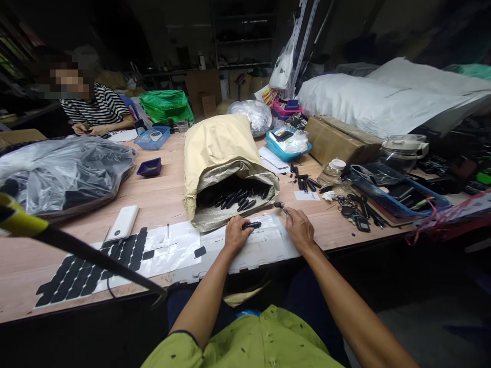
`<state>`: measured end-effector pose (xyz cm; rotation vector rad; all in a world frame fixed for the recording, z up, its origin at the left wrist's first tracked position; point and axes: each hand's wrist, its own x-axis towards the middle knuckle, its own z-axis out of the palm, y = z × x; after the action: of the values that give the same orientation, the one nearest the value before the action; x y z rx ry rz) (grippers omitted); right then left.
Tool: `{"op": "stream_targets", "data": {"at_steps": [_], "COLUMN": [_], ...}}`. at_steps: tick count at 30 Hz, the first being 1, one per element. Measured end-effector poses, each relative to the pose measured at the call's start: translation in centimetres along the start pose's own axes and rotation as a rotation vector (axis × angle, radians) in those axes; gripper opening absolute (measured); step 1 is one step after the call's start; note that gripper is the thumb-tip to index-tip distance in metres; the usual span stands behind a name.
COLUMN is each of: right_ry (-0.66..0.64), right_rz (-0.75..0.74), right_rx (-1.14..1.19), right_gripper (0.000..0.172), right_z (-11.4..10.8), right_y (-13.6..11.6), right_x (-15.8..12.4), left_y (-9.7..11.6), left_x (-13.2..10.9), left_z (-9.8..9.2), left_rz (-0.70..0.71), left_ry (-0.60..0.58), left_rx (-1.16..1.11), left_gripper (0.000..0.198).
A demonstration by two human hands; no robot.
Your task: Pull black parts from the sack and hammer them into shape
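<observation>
Closed around a black oblong piece (253, 225), my left hand (237, 234) rests on the white work mat (264, 250) at the table's front edge. My right hand (300, 229) grips a slim metal tool (283, 207); its small dark round head points up and left, apart from the black piece. Just beyond both hands lies a cream woven sack (217, 140), its mouth facing me. Several similar black pieces (238, 198) lie inside that mouth. More loose black pieces (303, 181) are scattered on the table right of the sack.
On the left are a white power bank (123, 223), a sheet of black stickers (95, 268) and a plastic-wrapped bundle (65, 171). A blue basket (399, 197), a jar (333, 171) and a cardboard box (337, 140) stand right. Another person (97, 107) sits at the far left.
</observation>
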<state>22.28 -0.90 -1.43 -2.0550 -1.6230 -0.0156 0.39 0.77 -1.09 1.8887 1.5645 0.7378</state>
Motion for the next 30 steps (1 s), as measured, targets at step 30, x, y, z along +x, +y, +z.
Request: {"op": "stream_targets", "data": {"at_steps": [30], "right_ry": [0.029], "right_rz": [-0.054], "right_rx": [-0.285], "right_gripper": [0.031], "right_z": [1.7], "right_y": [0.4], "right_x": [0.2], "left_y": [-1.9], "left_x": [-14.7], "left_z": [0.2], "left_rz": [-0.293], "left_ry": [-0.558], "left_rx": [0.165], "left_gripper": [0.04]}}
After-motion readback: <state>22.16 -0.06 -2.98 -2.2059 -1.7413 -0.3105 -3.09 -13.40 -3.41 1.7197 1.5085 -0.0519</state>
